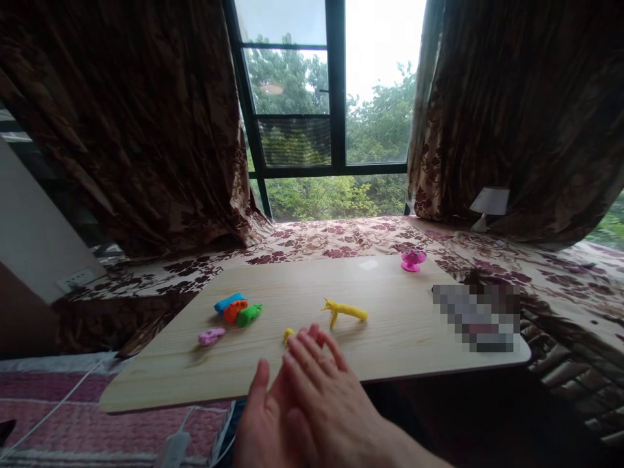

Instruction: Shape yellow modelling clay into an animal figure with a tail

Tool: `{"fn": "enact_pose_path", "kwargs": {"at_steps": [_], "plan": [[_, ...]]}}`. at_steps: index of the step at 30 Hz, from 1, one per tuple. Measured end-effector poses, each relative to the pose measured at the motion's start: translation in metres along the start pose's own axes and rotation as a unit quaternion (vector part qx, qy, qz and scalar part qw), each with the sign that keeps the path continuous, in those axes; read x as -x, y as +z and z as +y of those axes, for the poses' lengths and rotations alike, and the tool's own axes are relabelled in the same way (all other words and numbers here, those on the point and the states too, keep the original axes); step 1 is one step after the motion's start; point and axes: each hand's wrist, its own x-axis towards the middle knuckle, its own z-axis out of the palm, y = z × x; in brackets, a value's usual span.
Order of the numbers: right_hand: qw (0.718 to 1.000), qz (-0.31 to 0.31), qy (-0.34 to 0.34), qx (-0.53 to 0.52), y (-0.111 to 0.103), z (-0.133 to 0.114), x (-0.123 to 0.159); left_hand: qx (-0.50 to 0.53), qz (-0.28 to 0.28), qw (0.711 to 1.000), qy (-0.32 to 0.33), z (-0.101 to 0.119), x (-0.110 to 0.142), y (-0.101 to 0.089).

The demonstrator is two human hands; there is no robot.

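Note:
My left hand (270, 411) is turned palm up at the near edge of the table, its thumb raised. My right hand (327, 385) lies across it, fingers stretched forward, palm pressed to palm. Whatever is between the palms is hidden. Just beyond my fingertips is a small yellow clay lump (288, 335), partly covered by them. Farther right lies a yellow clay roll (351, 312) with thin prongs at its left end. On the left, blue clay (231, 303), orange clay (234, 311) and green clay (249, 315) lie together, with a pink clay piece (211, 336) nearer.
The pale wooden table (160, 370) holds a bright pink stemmed piece (413, 261) at its far right corner and a blurred-out object (478, 318) at its right edge. Behind are a flowered cloth (336, 237), a small white lamp (490, 203) and curtains. A power strip (173, 448) lies at lower left.

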Motion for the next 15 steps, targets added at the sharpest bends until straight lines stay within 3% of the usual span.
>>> {"fn": "enact_pose_path", "kwargs": {"at_steps": [2,5,7,8,12,15], "plan": [[0.998,0.039,-0.054,0.01,0.007,-0.01,0.004,0.006,-0.031,0.999,0.015,0.004,-0.016,-0.025],[0.998,0.041,-0.04,-0.023,0.004,-0.018,-0.005,-0.021,-0.033,0.999,0.016,-0.006,-0.029,-0.045],[0.996,0.04,0.067,-0.044,-0.004,-0.015,-0.016,-0.045,-0.011,0.998,0.047,-0.013,-0.031,-0.047],[0.994,0.043,0.088,-0.047,-0.007,-0.013,-0.02,-0.05,-0.005,0.997,0.062,-0.013,-0.03,-0.047],[0.998,0.011,0.025,-0.058,-0.006,-0.016,-0.022,-0.06,0.012,0.995,0.082,0.001,-0.026,-0.048],[0.997,0.008,0.018,-0.069,-0.005,-0.018,-0.022,-0.059,0.035,0.994,0.081,0.004,-0.025,-0.051]]}}
